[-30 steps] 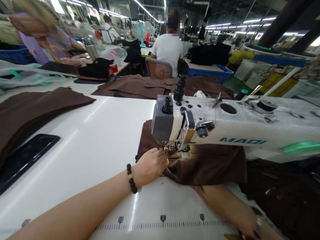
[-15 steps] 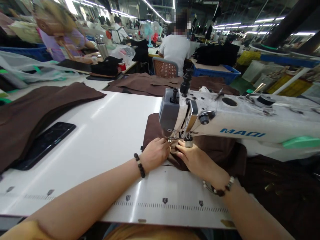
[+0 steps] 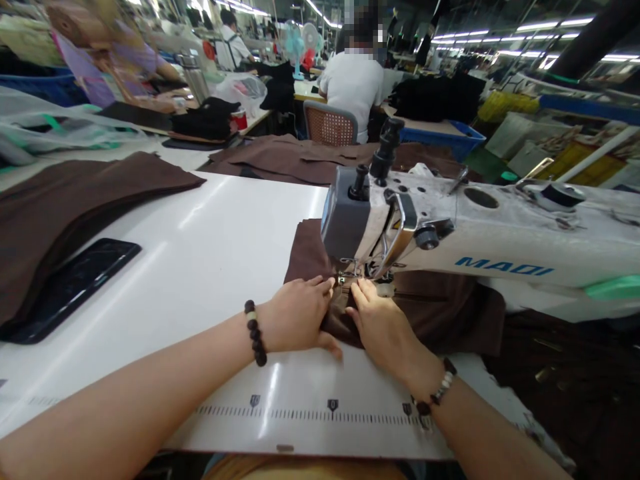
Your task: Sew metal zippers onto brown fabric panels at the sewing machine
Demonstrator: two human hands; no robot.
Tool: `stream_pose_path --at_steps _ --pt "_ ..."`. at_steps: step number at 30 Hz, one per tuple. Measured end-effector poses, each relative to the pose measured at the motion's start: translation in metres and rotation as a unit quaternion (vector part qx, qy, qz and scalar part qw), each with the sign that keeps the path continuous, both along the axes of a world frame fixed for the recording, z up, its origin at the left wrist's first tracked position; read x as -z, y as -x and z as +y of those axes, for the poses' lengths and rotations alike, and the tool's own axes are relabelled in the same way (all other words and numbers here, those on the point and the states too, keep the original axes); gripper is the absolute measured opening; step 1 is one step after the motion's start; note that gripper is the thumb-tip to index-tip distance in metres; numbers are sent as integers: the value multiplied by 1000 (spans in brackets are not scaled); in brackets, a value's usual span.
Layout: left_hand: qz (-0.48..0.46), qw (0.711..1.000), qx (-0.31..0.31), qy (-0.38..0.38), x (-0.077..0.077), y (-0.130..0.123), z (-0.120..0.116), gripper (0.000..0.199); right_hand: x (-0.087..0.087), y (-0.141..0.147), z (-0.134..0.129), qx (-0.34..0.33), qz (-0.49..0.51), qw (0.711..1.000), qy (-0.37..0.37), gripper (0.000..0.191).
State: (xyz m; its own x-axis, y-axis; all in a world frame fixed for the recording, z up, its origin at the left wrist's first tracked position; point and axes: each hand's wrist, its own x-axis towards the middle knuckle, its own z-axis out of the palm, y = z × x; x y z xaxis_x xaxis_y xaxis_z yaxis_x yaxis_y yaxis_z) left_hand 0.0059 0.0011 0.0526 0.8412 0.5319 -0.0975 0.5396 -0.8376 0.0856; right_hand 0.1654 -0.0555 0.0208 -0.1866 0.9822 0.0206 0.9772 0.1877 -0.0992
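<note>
A piece of brown fabric (image 3: 440,303) lies under the needle area of a white sewing machine (image 3: 440,220). My left hand (image 3: 297,313) rests flat at the fabric's left side, fingertips close to the presser foot (image 3: 345,277) and thumb stretched out toward me. On the right of the foot, my right hand (image 3: 383,323) presses on the cloth with its fingers extended and its thumb a little apart. Neither hand is wrapped round anything. Part of the fabric is hidden beneath the hands and the machine head.
Stacked brown panels (image 3: 95,200) lie at the left, beside a black phone (image 3: 75,287). More brown cloth (image 3: 280,157) is along the table's far edge. A ruler scale (image 3: 300,415) runs along the front. Beyond sits a person in a white shirt (image 3: 350,87) on a chair (image 3: 330,123).
My left hand has opened out, its thumb moving away from the fabric toward me. The right hand stays by the presser foot, fingers straighter. The camera view has shifted slightly.
</note>
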Motion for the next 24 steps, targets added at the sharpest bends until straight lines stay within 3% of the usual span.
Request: stream_pose_path --at_steps 2,4,8,13,24 --pt "6 1000 0 19 -6 0 0 69 7 0 -4 -13 -2 1000 -11 41" --pt "7 1000 -19 10 -5 -4 -1 59 13 1 -8 -13 -7 1000 -15 43" --pt "4 997 -38 -68 20 -10 -4 39 21 0 -14 18 -4 1000 -14 48" --pt "-21 989 -51 -138 49 -5 -11 54 21 -2 -15 23 12 1000 -4 48" --pt "-34 990 -57 -125 54 -8 -7 54 17 -8 -11 -3 43 999 -2 46"
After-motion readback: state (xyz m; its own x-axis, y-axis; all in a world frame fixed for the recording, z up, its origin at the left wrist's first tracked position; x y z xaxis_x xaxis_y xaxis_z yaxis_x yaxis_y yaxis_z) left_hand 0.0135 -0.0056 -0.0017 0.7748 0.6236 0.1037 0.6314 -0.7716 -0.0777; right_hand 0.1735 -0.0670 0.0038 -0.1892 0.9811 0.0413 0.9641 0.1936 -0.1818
